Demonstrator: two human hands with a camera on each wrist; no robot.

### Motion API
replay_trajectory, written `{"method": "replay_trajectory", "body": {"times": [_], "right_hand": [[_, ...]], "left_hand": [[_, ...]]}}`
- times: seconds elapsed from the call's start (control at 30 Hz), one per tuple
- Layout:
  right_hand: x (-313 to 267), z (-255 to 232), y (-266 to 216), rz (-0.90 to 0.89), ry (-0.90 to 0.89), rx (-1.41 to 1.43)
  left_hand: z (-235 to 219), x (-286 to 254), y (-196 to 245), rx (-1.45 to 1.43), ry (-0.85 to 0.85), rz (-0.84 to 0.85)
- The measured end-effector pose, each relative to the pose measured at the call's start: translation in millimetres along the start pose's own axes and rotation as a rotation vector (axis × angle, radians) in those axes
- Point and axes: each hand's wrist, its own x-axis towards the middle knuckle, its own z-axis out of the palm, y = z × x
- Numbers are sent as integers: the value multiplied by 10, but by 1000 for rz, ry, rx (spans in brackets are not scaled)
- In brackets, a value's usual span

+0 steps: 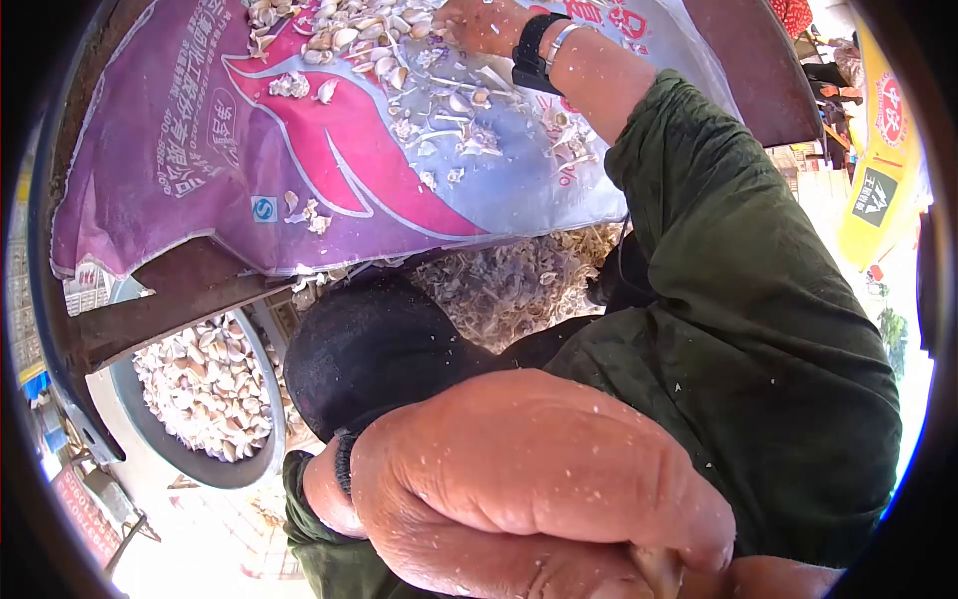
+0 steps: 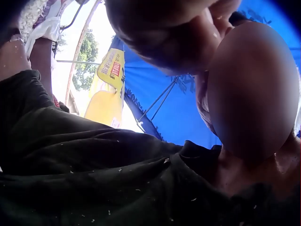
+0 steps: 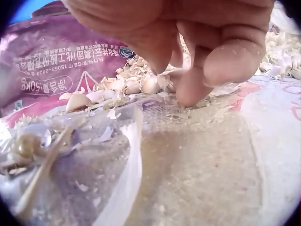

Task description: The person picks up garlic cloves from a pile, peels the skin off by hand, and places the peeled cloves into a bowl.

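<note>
In the head view my left hand (image 1: 539,479) is raised very close to the camera, fingers curled. Its thumb and index fingertip pinch a small tan thing (image 1: 659,571), too little of which shows to name. From the left wrist, the same hand (image 2: 169,37) is right at the person's face. Across the table, my right hand (image 1: 489,25) reaches to a pile of garlic cloves (image 1: 344,38). Seen from the right wrist, the fingers of this hand (image 3: 207,42) bend down, fingertips on the sack beside the cloves (image 3: 134,86), with gaps between them.
A purple printed sack (image 1: 190,130) covers the table (image 1: 180,309), with garlic stems and skins (image 1: 464,125) scattered on it. A basin (image 1: 277,424) of cloves stands below left. Dry peelings (image 1: 499,285) are heaped under the table edge, by the person's knees. Overhead hangs a blue canopy (image 2: 146,89).
</note>
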Motion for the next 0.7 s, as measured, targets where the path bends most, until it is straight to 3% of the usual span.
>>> {"method": "replay_trajectory", "body": {"times": [0.03,0.07,0.1,0.13,0.2,0.23,0.33,0.4,0.47,0.5,0.57,0.63,0.67,0.7], "right_hand": [[31,-251,-10,353,1,418],[58,-511,-2,707,-7,834],[93,-698,2,867,-97,931],[58,-907,19,865,-99,939],[-54,-1192,31,782,69,1335],[-10,-1120,42,746,7,1176],[7,-1059,56,715,-103,1120],[-13,-1065,79,742,-132,1268],[9,-982,25,614,-49,1501],[53,-1008,-6,615,-44,1501],[157,-1058,-65,648,-91,1045],[141,-1120,-54,683,-102,1021],[119,-1165,-74,710,-110,1017],[78,-1484,-46,792,-206,1202]], "left_hand": [[76,-25,-84,-132,122,206],[55,-45,-117,-132,137,209],[20,-77,-145,-171,4,173],[-5,-98,-145,-209,-132,134],[-133,-54,-31,-184,-211,82],[-190,-35,22,-158,-296,27],[-299,3,121,-159,-397,-61],[-290,20,147,-164,-436,-93],[-292,18,158,-180,-460,-117],[-300,25,173,-178,-468,-127],[-330,43,194,-175,-483,-150],[-362,72,222,74,-318,-4],[-321,-10,417,16,-65,-322],[-311,-67,421,-16,189,-334]]}}
